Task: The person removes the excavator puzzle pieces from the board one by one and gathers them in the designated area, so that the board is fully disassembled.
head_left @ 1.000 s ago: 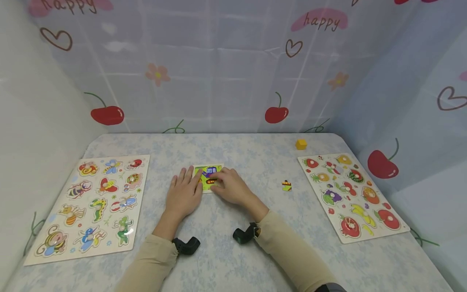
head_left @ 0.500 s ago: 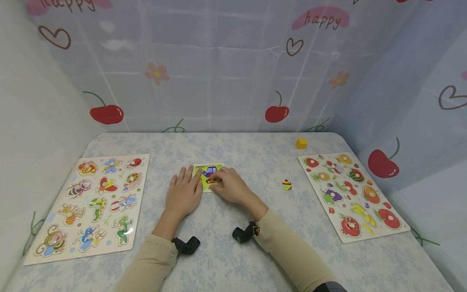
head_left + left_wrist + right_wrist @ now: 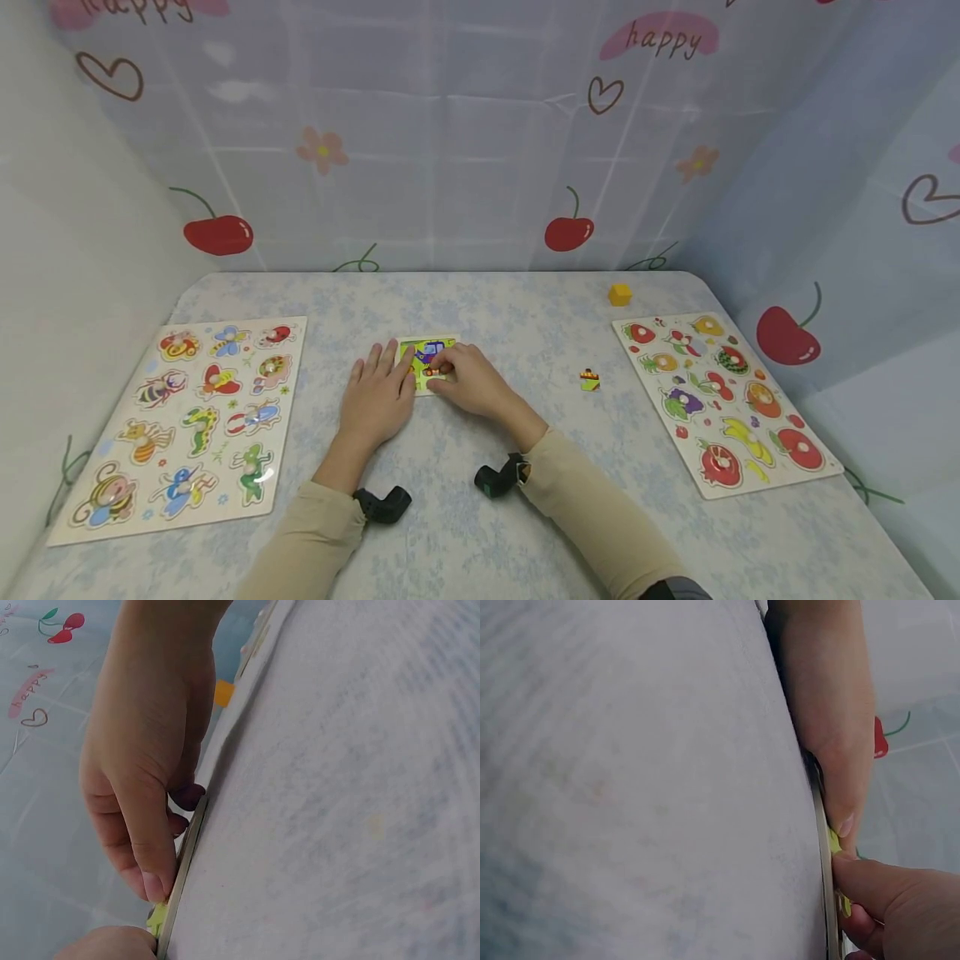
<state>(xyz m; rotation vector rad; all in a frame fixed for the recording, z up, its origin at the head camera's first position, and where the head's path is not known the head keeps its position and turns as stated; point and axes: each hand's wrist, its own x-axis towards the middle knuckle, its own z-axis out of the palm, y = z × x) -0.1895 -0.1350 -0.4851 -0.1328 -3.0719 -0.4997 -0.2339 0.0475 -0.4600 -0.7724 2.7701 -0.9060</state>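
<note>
A small jigsaw puzzle (image 3: 424, 340) with a yellow-green ground and a purple-blue vehicle picture lies on the table in the head view. My left hand (image 3: 377, 402) rests at its left side, fingers straight and spread, the thumb side on the board. From the right, my right hand (image 3: 476, 385) pinches a puzzle piece at the lower right of the picture, which its fingers mostly cover. In the right wrist view, a yellow-green piece (image 3: 845, 904) shows by the right thumb, above the board's edge. One loose striped puzzle piece (image 3: 590, 381) lies right of the hands.
An insect peg board (image 3: 292, 417) lies at the left, and a fruit peg board (image 3: 697, 467) at the right. Near the back right edge stands a yellow cube (image 3: 619, 295). A printed curtain (image 3: 450, 167) hangs behind the table.
My right fingers have shifted slightly left over the puzzle, and the orange part of the vehicle picture looks different beneath them. My left hand stays in place.
</note>
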